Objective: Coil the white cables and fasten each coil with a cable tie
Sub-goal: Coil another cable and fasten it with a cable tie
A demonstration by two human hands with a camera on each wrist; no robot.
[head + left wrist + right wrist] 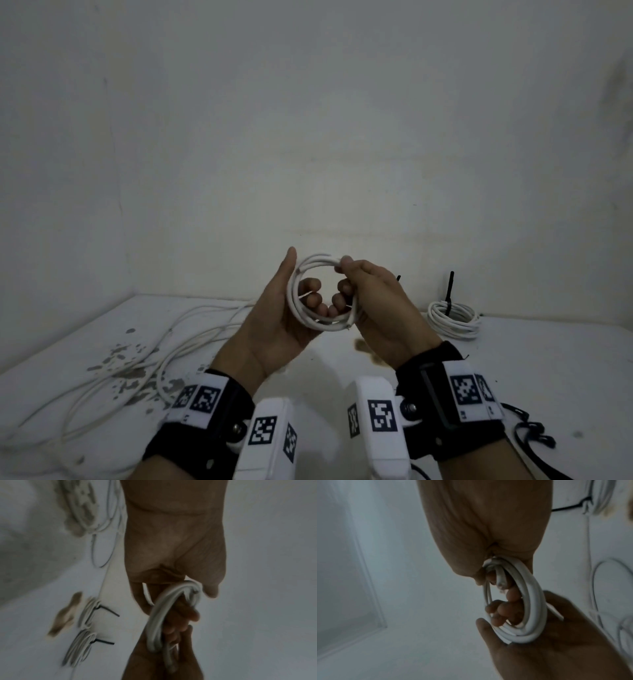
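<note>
My left hand cradles the coil above the surface and my right hand pinches its top, but untied, the loops may spring open if either grip loosens.

Smooth white plastic sheathing with a faint sheen on the held coil, on the tied coil and on the loose cables. Thin, matt black plastic for the cable tie standing up from the tied coil. Matt white paint on the tabletop, chipped to grey patches at left and stained brown near the middle; dull, slightly uneven plaster on the wall.
</note>
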